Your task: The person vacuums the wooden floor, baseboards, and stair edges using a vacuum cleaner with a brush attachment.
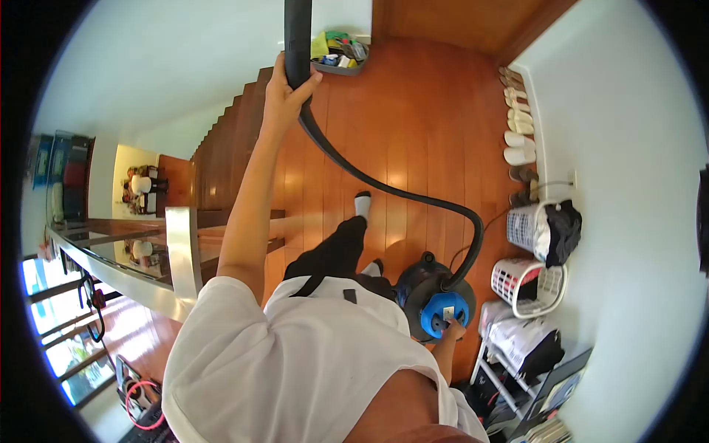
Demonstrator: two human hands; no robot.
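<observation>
My left hand, with the arm stretched far forward, is wrapped round the black vacuum wand, which runs out of the top of the view. From it a black hose curves back across the floor to the round vacuum cleaner, black with a blue top. Low at my right side, my right hand grips the top of the vacuum cleaner by its handle; its fingers are partly hidden. A power cord runs from near the machine to a wall outlet.
Two white laundry baskets with clothes and a rack line the right wall. Several shoes stand farther along it. A bin of bottles sits ahead near a wooden door. Stairs and a metal-faced railing are at left.
</observation>
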